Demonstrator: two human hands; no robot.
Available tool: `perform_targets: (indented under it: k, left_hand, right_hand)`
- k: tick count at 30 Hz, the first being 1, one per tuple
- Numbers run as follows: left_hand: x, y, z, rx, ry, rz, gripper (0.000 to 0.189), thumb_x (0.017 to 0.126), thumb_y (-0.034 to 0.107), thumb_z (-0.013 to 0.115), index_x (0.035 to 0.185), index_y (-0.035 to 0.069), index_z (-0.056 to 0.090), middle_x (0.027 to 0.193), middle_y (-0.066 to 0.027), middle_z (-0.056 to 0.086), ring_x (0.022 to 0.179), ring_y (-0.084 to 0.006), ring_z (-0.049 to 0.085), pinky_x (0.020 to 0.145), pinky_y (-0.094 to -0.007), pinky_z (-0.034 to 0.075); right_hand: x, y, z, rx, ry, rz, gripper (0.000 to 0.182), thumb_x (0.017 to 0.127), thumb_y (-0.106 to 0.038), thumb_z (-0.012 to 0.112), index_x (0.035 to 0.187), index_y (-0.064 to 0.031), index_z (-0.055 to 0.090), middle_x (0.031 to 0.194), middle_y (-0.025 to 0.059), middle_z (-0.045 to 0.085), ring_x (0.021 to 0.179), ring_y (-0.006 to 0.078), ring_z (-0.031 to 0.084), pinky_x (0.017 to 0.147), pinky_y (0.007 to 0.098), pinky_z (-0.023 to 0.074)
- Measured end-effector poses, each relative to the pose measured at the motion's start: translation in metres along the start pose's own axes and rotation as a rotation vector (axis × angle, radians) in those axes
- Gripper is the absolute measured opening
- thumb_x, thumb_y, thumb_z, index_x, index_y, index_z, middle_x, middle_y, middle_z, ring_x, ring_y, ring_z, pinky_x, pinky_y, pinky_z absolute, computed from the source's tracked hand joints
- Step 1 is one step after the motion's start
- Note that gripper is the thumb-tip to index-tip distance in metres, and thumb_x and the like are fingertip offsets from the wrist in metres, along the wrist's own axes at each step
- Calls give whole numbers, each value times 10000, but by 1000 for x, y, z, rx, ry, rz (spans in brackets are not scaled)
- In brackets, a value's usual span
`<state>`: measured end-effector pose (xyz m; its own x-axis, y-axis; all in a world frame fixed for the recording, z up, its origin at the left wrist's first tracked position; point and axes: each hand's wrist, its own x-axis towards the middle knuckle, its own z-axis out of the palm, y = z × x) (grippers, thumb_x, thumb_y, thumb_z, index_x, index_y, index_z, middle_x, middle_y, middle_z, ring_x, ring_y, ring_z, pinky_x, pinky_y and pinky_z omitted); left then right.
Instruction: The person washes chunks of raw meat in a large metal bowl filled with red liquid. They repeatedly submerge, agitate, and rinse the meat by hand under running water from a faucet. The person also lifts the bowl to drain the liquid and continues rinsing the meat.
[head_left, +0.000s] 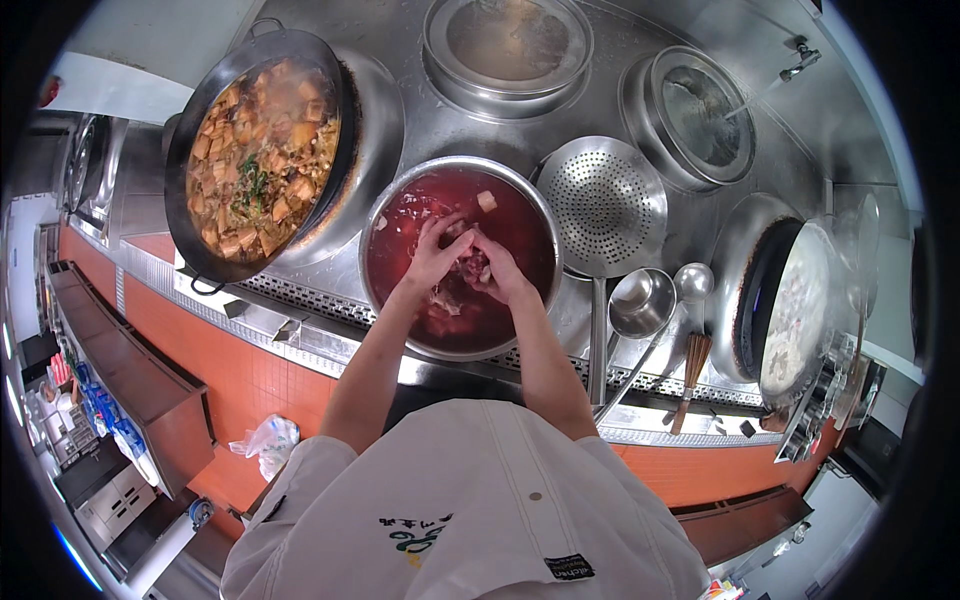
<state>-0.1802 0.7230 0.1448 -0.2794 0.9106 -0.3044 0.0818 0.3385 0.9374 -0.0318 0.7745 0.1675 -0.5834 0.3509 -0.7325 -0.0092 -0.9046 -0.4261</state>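
A round stainless steel basin (459, 160) stands before me on the range, filled with dark red, bloody-looking liquid (517, 225). My left hand (437, 251) and my right hand (496, 266) meet over its middle, thumbs close together. Between them they hold a piece of raw meat (475, 268), dark red with pale bits. Part of that piece is hidden by my fingers. More pale and reddish pieces show dimly under the surface. One small pale chunk (487, 201) floats near the far side, and a pale scrap (445, 301) lies below my hands.
At left, a large black wok (176, 187) holds steaming braised chunks. A perforated strainer (604, 202), steel ladles (641, 300) and a bamboo brush (695, 360) lie right of the basin. Lidded-looking round pots (435, 37) stand behind; a water tap (799, 60) runs at far right. Another wok (795, 322) steams.
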Motion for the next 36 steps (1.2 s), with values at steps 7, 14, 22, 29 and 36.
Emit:
perform_targets:
  k: [7,14,22,29,36]
  left_hand:
    - [-2,6,0,-185,-136,-206,384,890,96,576,1242,-18,476,1069,-109,600,897,-146,613,756,-259,530]
    - [4,-23,7,-287,13,-107,378,954,345,481,984,-4,622,890,-52,636,807,-111,575,694,-225,465]
    - [1,36,-3,-515,130,-497,621,904,575,421,1195,44,557,1109,-98,597,956,-214,577,849,-346,467]
    - [12,24,-10,-386,-23,-359,412,882,348,577,1171,59,522,1108,-62,586,986,-178,575,850,-321,465]
    - [4,-3,-5,-54,29,-87,350,878,90,562,1195,-18,461,1042,-111,606,952,-177,580,856,-297,452]
  right_hand:
    - [33,32,-21,285,-194,-105,384,858,-486,581,1047,-151,587,876,-8,621,693,91,589,547,233,469]
    - [20,32,2,-335,219,-446,485,882,-372,579,1151,4,431,807,36,613,659,94,556,552,249,463]
    - [9,26,12,-105,-78,-427,411,930,-247,532,1300,-85,458,929,39,632,828,90,587,706,254,489]
    - [-11,23,4,320,-115,-390,540,907,-96,545,1389,-117,302,988,40,569,957,163,593,781,358,540]
    - [12,17,-4,124,4,-393,456,905,-186,573,1302,-51,394,1012,32,548,869,136,597,705,313,566]
